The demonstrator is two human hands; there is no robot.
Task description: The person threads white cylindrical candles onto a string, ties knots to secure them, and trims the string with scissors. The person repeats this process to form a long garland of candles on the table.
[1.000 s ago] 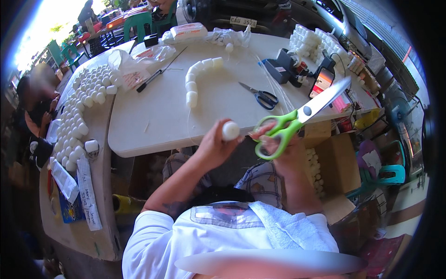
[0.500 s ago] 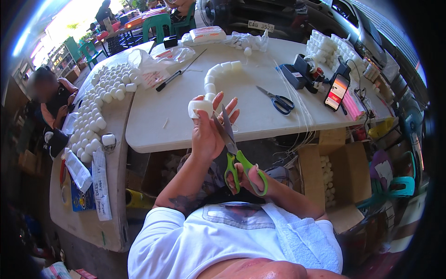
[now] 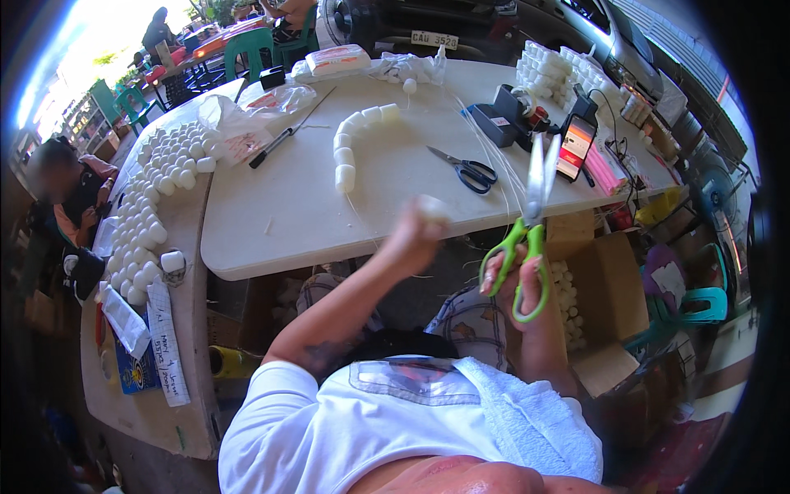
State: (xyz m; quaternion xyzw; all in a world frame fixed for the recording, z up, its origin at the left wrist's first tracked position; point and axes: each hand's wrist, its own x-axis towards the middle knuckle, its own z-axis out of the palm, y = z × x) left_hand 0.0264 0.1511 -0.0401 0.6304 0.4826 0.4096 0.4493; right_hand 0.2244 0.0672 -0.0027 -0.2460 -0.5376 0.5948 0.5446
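Observation:
My left hand [image 3: 411, 237], smeared by motion, is closed on a whitish cylindrical piece [image 3: 432, 209] at the table's front edge. My right hand [image 3: 524, 280] has its fingers through the handles of green-handled scissors [image 3: 527, 235]. The blades point up and away, nearly together. On the white table [image 3: 271, 218] lies a curved string of white cylindrical pieces [image 3: 343, 156], with a thin thread running from its near end toward me. Dark-handled scissors [image 3: 475, 174] rest farther right.
Many white pieces [image 3: 144, 222] cover the left table. A stick with a black handle [image 3: 262, 156], plastic bags [image 3: 222, 123] and loose threads [image 3: 494, 148] lie about. At right stand a lit phone [image 3: 576, 148] and, below, a cardboard box [image 3: 613, 288] of white pieces. Someone sits at far left.
My hands have separated. The left has moved right and nearer with the whitish piece, away from the string; the right has carried the green scissors rightward, its blades closing. The view has shifted slightly.

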